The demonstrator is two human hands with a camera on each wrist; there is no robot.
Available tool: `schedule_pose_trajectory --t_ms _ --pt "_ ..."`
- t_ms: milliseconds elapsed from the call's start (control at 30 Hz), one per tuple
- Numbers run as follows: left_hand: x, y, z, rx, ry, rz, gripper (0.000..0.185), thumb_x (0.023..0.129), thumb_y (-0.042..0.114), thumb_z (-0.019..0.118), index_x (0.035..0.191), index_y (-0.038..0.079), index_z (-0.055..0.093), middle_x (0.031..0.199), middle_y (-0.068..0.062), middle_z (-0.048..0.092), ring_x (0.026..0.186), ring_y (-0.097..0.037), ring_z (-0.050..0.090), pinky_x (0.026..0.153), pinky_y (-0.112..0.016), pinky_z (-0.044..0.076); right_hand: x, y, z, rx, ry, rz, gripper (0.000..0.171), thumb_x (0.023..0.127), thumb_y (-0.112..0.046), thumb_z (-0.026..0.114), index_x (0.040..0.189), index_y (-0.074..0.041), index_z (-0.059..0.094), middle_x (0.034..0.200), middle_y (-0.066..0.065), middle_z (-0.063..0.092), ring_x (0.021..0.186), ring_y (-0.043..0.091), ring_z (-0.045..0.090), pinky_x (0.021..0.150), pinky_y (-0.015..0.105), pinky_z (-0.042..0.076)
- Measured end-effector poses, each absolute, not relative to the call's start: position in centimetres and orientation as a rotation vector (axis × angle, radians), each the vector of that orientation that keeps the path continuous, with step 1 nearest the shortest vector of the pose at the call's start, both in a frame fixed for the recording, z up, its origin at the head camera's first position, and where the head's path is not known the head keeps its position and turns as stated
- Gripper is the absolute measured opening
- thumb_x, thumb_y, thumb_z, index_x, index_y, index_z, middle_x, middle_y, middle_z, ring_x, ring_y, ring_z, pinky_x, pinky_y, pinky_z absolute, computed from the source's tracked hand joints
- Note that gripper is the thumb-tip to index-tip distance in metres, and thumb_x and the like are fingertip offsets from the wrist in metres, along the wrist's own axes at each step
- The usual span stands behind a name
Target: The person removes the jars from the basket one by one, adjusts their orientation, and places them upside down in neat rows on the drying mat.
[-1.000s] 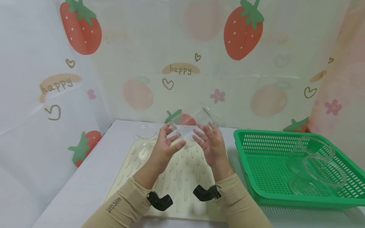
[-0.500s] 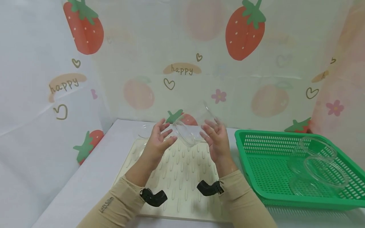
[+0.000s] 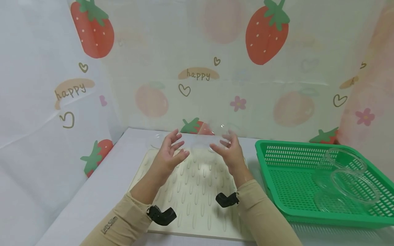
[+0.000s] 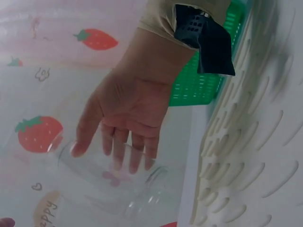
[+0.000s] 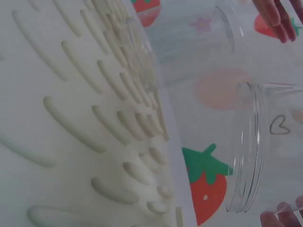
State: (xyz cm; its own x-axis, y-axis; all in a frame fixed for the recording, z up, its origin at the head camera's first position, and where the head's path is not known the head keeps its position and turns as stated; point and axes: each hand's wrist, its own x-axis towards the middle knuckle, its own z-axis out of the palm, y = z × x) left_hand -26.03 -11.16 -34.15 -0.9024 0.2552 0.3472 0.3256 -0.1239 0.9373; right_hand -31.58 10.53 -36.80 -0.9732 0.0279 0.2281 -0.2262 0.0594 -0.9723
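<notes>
A clear, see-through jar (image 5: 251,146) is held up in the air by my right hand (image 3: 231,153). In the left wrist view the right hand's thumb and fingers (image 4: 136,156) curve round one end of the jar (image 4: 104,189). My left hand (image 3: 166,158) is to the jar's left, apart from it, with loosely bent fingers and nothing in them. In the right wrist view the left fingers (image 5: 274,16) show at the top right corner. A second clear jar (image 3: 157,138) stands behind the left hand, beyond the mat.
Beneath both hands lies a cream mat (image 3: 197,201) with raised oval ridges. On the right stands a green plastic basket (image 3: 271,201) with several clear jars (image 3: 354,186) inside. A strawberry-print cloth (image 3: 203,44) hangs behind the white table (image 3: 92,198).
The left hand has let go of the jar's end and drawn back to the left. Still holding the jar, the right hand has turned and tilted it differently.
</notes>
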Motion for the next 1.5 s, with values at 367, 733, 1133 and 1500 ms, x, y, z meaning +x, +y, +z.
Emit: schedule_pose_trajectory --t_ms 367,733,1133,1500 --pt "-25.9 -11.2 -34.9 -0.712 -2.12 -2.173 0.079 0.083 0.012 0.061 0.145 0.012 0.012 0.147 -0.01 0.017 0.135 -0.029 0.022 0.107 -0.039 0.025 -32.0 9.8 -38.4 0.099 -2.388 1.855 0.101 0.068 -0.033 0.081 0.144 -0.014 0.018 0.142 0.006 0.034 0.128 0.025 0.036 0.096 0.043 0.041" --pt "-26.0 -11.5 -35.4 -0.705 -2.177 -2.16 0.077 0.084 0.011 0.062 0.144 0.013 0.015 0.147 -0.011 0.019 0.134 -0.026 0.024 0.107 -0.038 0.026 -32.3 9.9 -39.9 0.121 -2.479 1.796 0.095 0.068 -0.031 0.081 0.141 -0.016 0.023 0.143 0.006 0.031 0.129 0.026 0.035 0.098 0.046 0.038" --pt "-26.0 -11.8 -35.8 -0.706 -2.223 -2.159 0.078 0.084 0.013 0.063 0.145 0.015 0.014 0.146 -0.008 0.019 0.134 -0.024 0.024 0.108 -0.037 0.025 -32.5 9.8 -40.1 0.126 -2.559 1.763 0.094 0.068 -0.031 0.081 0.14 -0.016 0.022 0.145 0.006 0.029 0.131 0.027 0.033 0.1 0.047 0.035" --pt "-26.3 -12.0 -35.9 -0.714 -2.22 -2.145 0.078 0.085 0.012 0.063 0.145 0.013 0.013 0.146 -0.008 0.018 0.135 -0.029 0.021 0.108 -0.039 0.025 -32.3 9.3 -39.8 0.086 -2.579 1.761 0.097 0.069 -0.028 0.08 0.144 -0.015 0.019 0.147 0.009 0.027 0.132 0.029 0.031 0.101 0.048 0.034"
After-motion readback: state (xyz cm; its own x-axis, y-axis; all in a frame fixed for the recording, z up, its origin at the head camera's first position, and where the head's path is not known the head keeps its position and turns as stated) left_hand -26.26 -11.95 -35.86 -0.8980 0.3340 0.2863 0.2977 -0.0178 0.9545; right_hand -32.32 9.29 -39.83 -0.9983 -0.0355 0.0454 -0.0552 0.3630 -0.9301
